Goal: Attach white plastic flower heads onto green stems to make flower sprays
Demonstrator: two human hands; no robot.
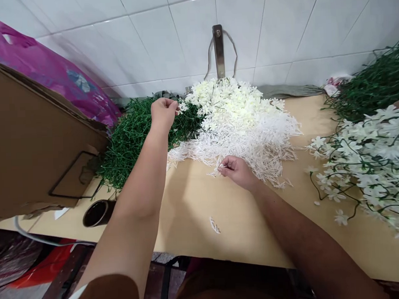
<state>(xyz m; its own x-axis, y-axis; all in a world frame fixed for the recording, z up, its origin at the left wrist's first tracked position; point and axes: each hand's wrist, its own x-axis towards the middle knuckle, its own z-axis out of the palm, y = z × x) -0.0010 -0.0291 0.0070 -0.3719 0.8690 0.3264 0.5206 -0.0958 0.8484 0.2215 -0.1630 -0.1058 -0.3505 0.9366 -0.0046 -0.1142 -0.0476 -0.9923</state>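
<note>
Indoors, both hands (163, 112) (235, 169) pinch white flower parts (248, 141) over a tan table (195, 202) by tiled wall (169, 41).

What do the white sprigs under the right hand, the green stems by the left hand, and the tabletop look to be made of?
White sprigs: likely moulded plastic, matte, thin and uniform.
Green stems: probably plastic, wiry, evenly coloured.
Tabletop: seemingly wood laminate or board, smooth pale tan, faint sheen.

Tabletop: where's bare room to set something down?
Bare tabletop lies between the two forearms, around a stray white piece, and near the front edge. Crowded: green stems left, white stamen pile centre, finished flower sprays right.
</note>
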